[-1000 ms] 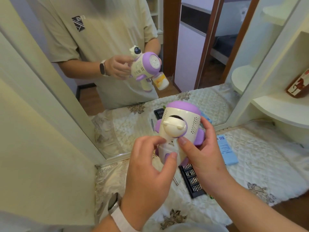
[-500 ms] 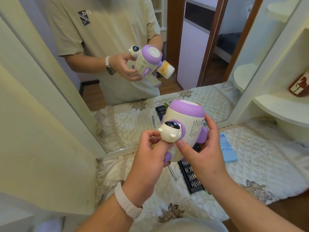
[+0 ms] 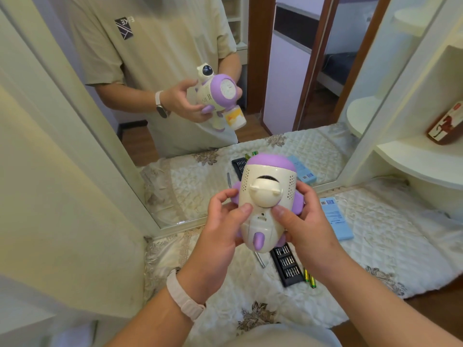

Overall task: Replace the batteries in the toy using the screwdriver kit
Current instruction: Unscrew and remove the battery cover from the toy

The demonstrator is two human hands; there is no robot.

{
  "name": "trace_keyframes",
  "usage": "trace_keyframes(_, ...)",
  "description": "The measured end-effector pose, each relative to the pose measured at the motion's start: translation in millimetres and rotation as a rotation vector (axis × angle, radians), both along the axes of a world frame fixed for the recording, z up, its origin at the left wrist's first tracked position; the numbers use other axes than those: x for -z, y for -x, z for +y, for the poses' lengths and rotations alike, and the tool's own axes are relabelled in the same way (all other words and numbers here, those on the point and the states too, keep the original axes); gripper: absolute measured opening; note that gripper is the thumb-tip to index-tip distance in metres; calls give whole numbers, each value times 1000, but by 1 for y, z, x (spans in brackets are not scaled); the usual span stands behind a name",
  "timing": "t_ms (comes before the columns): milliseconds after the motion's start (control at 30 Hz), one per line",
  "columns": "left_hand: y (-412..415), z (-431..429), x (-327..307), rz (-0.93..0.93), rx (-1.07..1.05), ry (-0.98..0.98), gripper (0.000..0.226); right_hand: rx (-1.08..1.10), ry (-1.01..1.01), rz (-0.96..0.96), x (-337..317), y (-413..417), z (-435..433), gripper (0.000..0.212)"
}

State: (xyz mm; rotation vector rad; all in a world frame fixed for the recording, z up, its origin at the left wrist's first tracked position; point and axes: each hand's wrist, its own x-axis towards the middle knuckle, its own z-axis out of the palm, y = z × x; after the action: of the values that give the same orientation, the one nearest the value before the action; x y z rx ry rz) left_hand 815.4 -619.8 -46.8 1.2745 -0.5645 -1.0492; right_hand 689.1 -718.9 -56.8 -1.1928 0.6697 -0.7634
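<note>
Left hand: left hand (image 3: 220, 226), pale wristband, fingers wrapped on the toy's left side, thumb pressed to its back.
Right hand: right hand (image 3: 304, 221) clasps the right side.
Toy: cream-and-purple plastic toy (image 3: 266, 196), lifted above the quilted white cover (image 3: 375, 246).
Kit: black bit tray (image 3: 288, 265) under the toy, green batteries (image 3: 309, 278) just beside it.
Far edge: mirror (image 3: 175, 96).

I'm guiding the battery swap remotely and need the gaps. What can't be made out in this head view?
- Toy underside: faces away; left hand and right hand cover its sides.
- Screw: head type too small to tell.
- Bit case: far end hidden behind the toy; bit sizes too small.
- Screwdriver: only a tip shows below the toy.
- Batteries: partly behind the right wrist; labels unreadable.
</note>
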Motion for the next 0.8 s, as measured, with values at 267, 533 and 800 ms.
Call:
trace_keyframes(267,-7,-2,1,-22,75,74,69,-266,-42,95,-6,6,-17,64)
trace_keyframes(533,-4,0,10,-42,-117,130,76,-250,-107,125,-10,1,-5,70)
trace_keyframes(800,-3,4,11,-113,-103,156,82,-268,-104,42,-12,-8,10,64)
